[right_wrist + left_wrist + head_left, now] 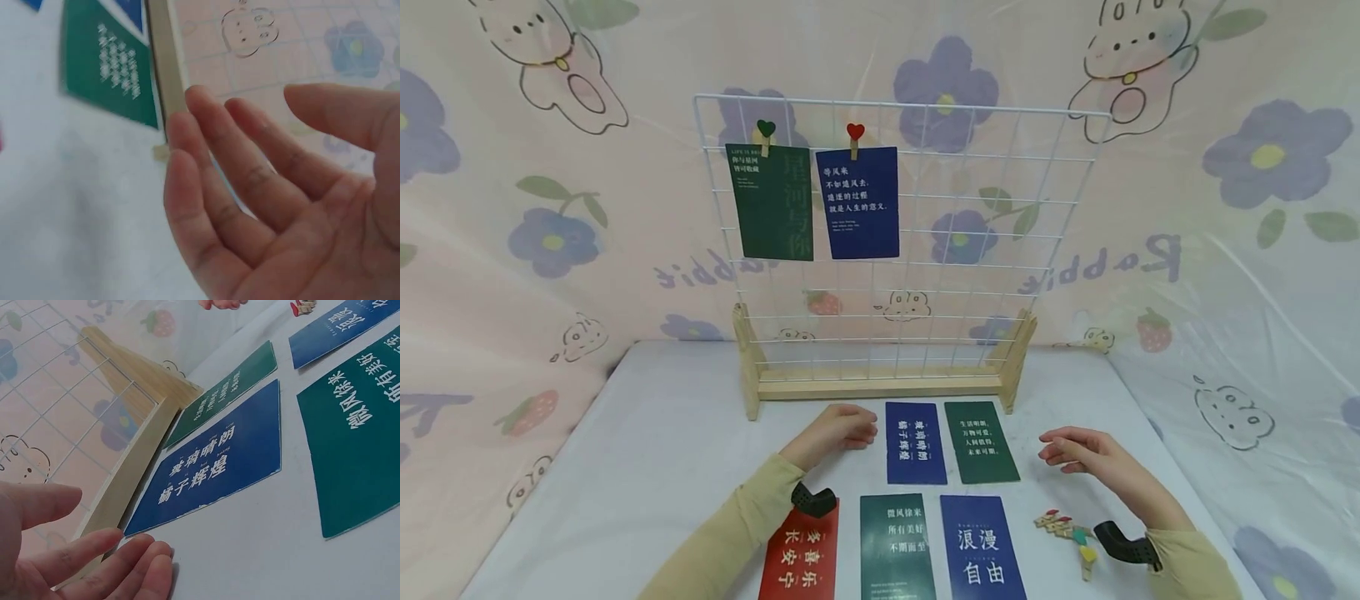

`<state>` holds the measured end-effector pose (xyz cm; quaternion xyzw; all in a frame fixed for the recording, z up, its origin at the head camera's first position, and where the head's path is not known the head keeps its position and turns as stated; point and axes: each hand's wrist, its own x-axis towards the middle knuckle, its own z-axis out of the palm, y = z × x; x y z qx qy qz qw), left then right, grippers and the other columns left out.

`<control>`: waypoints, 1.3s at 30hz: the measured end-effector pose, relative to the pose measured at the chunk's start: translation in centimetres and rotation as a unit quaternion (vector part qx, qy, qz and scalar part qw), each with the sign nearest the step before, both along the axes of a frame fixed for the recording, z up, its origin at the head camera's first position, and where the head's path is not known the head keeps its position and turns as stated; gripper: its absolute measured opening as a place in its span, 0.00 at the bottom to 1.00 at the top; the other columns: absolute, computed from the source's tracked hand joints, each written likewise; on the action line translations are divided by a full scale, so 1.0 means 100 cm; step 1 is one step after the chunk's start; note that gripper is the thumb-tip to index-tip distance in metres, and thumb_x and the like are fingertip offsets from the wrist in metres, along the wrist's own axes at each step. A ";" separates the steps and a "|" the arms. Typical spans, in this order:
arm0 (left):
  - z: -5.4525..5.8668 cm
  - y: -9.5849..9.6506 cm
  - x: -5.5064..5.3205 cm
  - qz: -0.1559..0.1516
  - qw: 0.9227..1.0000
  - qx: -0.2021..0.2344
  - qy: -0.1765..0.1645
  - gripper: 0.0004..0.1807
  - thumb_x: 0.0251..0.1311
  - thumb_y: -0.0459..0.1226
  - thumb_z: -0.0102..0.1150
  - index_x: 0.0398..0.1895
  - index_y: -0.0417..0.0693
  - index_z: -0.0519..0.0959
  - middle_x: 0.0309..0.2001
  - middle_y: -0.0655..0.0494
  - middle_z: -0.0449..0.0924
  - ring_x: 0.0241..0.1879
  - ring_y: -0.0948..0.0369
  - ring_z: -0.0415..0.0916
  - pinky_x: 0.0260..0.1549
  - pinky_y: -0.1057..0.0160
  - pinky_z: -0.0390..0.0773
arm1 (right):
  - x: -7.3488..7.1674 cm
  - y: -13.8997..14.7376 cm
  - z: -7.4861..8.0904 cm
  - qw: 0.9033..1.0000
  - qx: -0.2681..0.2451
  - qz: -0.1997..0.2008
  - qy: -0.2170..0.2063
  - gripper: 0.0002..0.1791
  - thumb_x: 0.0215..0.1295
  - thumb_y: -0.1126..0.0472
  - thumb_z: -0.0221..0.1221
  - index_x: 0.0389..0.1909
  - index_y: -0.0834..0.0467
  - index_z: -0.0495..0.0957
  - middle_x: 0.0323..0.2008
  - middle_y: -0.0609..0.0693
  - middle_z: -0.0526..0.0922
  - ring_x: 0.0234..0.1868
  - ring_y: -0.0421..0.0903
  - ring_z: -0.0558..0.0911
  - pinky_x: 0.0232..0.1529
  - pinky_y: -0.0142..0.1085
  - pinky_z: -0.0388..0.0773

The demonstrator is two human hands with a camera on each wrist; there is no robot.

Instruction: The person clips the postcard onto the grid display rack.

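My left hand (841, 427) hovers over the table left of a blue card (916, 443), its fingers loosely bent and holding nothing. In the left wrist view its fingertips are right by that card's corner. On the other side, my right hand (1078, 452) is empty with relaxed fingers, to the right of a green card (982, 442). Nearer the front lie a red card (799, 550), partly covered by the left wrist, a second green card (897, 546) and a second blue card (982, 548). A small pile of wooden clothespins (1060, 527) with coloured hearts lies by my right wrist.
A white wire grid (970, 267) stands upright in a wooden base (880, 385) behind the cards. Clipped high on its left are a green card (773, 204) with a green-heart clothespin (765, 137) and a blue card (859, 204) with a red-heart clothespin (854, 142).
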<state>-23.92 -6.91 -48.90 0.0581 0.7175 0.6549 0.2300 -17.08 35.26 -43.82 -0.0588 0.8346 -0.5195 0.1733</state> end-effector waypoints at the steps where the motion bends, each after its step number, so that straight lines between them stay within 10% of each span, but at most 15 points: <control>1: 0.000 0.000 0.000 -0.002 1.000 0.002 -0.001 0.20 0.67 0.39 0.55 0.52 0.28 0.75 0.42 0.39 0.81 0.41 0.50 0.81 0.44 0.56 0.81 | 0.001 0.002 -0.003 1.000 0.001 -0.003 -0.010 0.27 0.74 0.51 0.49 0.60 0.70 0.68 0.48 0.63 0.80 0.48 0.50 0.80 0.45 0.35 0.79; 16: 0.001 0.012 -0.016 0.008 0.999 0.029 -0.033 0.21 0.67 0.37 0.55 0.56 0.29 0.72 0.44 0.36 0.80 0.37 0.51 0.82 0.41 0.55 0.82 | 0.012 0.009 -0.030 0.998 0.004 -0.001 -0.069 0.26 0.74 0.51 0.49 0.59 0.70 0.69 0.48 0.60 0.81 0.46 0.52 0.79 0.44 0.37 0.78; 39: -0.010 0.029 -0.025 0.053 0.998 -0.028 0.020 0.25 0.56 0.26 0.63 0.58 0.30 0.71 0.29 0.40 0.83 0.20 0.61 0.78 0.23 0.64 0.82 | 0.021 0.012 -0.033 0.997 0.005 0.007 -0.077 0.27 0.75 0.51 0.47 0.59 0.73 0.68 0.46 0.60 0.81 0.46 0.52 0.80 0.44 0.38 0.78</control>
